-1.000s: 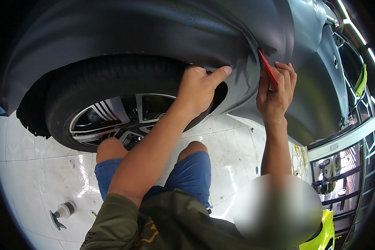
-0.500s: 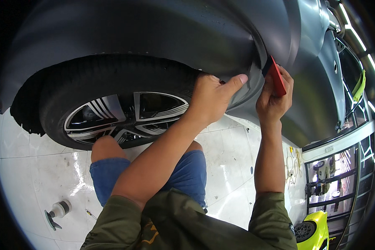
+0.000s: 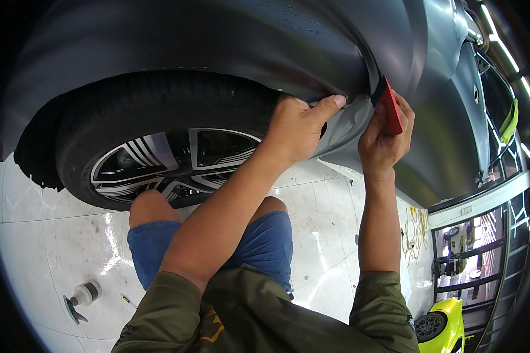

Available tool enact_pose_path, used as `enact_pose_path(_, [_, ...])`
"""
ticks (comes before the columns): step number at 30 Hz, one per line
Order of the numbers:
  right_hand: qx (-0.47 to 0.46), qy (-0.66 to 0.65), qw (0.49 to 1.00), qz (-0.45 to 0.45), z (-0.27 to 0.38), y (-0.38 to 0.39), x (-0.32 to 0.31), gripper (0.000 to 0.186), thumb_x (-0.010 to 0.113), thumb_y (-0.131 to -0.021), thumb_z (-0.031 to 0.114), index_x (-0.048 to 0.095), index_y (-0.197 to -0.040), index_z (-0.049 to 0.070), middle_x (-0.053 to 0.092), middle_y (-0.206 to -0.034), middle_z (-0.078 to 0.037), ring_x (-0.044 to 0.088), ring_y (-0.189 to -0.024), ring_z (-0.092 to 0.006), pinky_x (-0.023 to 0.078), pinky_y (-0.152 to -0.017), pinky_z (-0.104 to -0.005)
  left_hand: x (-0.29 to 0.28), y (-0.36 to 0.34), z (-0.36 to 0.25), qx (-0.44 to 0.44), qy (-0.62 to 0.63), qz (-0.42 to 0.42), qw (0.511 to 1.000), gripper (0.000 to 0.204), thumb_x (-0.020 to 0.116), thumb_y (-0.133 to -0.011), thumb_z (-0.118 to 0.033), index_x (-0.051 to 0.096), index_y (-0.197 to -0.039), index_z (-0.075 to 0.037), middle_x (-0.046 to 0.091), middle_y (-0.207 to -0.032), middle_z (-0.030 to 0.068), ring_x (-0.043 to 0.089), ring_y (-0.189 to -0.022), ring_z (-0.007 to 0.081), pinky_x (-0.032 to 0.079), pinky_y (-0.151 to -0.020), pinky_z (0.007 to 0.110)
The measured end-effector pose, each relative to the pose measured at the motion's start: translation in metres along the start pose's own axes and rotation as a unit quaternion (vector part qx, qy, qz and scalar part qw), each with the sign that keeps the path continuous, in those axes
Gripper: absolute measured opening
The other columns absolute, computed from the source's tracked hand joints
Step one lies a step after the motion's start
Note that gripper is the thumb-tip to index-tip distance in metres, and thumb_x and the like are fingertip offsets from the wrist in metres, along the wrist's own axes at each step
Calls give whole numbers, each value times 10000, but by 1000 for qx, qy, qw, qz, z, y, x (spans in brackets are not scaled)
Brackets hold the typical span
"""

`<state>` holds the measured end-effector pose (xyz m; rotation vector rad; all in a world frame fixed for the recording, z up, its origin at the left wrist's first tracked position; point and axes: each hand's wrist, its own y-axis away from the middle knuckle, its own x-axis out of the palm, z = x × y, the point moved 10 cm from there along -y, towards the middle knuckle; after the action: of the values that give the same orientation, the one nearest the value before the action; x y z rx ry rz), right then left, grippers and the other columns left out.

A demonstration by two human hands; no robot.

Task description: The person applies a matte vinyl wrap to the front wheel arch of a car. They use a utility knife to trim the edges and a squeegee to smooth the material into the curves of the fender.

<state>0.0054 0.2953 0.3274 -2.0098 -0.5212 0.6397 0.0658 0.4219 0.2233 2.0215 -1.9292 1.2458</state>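
My left hand (image 3: 303,126) is closed on the edge of the dark matte film (image 3: 253,41) at the car's wheel arch, thumb pointing right and fingertips hidden behind it. My right hand (image 3: 383,141) grips a red squeegee with a dark edge (image 3: 391,109), held tilted against a creased fold in the film just right of my left thumb. Below the arch sits the black tyre (image 3: 85,138) with its black and silver spoked wheel (image 3: 162,153), partly hidden by my left forearm.
A spray bottle (image 3: 85,294) and a thin tool (image 3: 128,301) lie on the white tiled floor (image 3: 59,253) at lower left. A yellow-green car (image 3: 444,315) stands at lower right, near tangled yellow cords (image 3: 415,229). A yellow-green cloth (image 3: 509,120) hangs at right.
Both hands have shifted right over the last second, the right one also downward with the squeegee. In the last half second my left hand has edged slightly upward.
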Motion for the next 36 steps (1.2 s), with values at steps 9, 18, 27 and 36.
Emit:
enact_pose_path(9, [-17, 15, 1000, 17, 4, -1, 3, 259, 658, -788, -100, 561, -1005, 3, 614, -855, -145, 633, -923, -355, 510, -774, -406, 2, -2, 0, -6, 41, 18, 999, 264, 679, -897, -102, 642, -1131, 14, 655, -1109, 58, 583, -1027, 132, 430, -945, 268])
enact_pose_path(18, [-12, 19, 1000, -6, 4, 1, 4, 283, 662, -774, -114, 562, -1007, 12, 623, -868, -142, 631, -911, -359, 510, -780, -412, 0, -6, 4, 2, 30, 42, 999, 260, 678, -900, -108, 650, -1126, 17, 665, -1091, 59, 591, -1012, 135, 439, -938, 271])
enact_pose_path(27, [11, 50, 999, 10, 15, -11, 7, 212, 679, -790, -51, 598, -974, 18, 630, -867, -125, 608, -993, -352, 481, -842, -429, -4, 8, -14, 23, -55, 5, 998, 246, 670, -911, -141, 663, -1079, 39, 676, -1034, 48, 584, -945, 119, 436, -875, 254])
enact_pose_path(36, [85, -67, 993, 47, -6, -24, -27, 206, 686, -858, 71, 649, -1032, -31, 604, -1102, -156, 595, -1030, -262, 467, -882, -340, -26, 17, 9, -51, 6, -48, 998, 223, 678, -911, -168, 678, -955, 50, 681, -914, 61, 631, -838, 128, 496, -844, 285])
